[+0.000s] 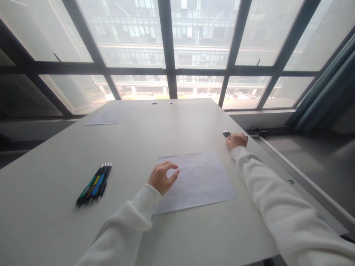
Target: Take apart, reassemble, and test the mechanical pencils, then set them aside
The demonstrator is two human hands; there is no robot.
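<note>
My left hand (164, 177) hovers over the left part of a white sheet of paper (202, 181), thumb and index finger apart with nothing between them. At the table's right edge, my right hand (237, 140) is curled over a small bundle of dark pens (226, 133). Only their light-coloured tips and a short length of the barrels show; the rest lies hidden under the hand. To the left of my left hand lies a group of several black pens (95, 183), side by side and slanted, with green, yellow and blue parts.
The white table (166, 125) reaches toward large windows with a dark frame (168, 70). More paper sheets (107, 112) lie at its far left. Two small dark round spots are near the far edge. A blue-grey curtain (318, 88) hangs at the right above a grey floor.
</note>
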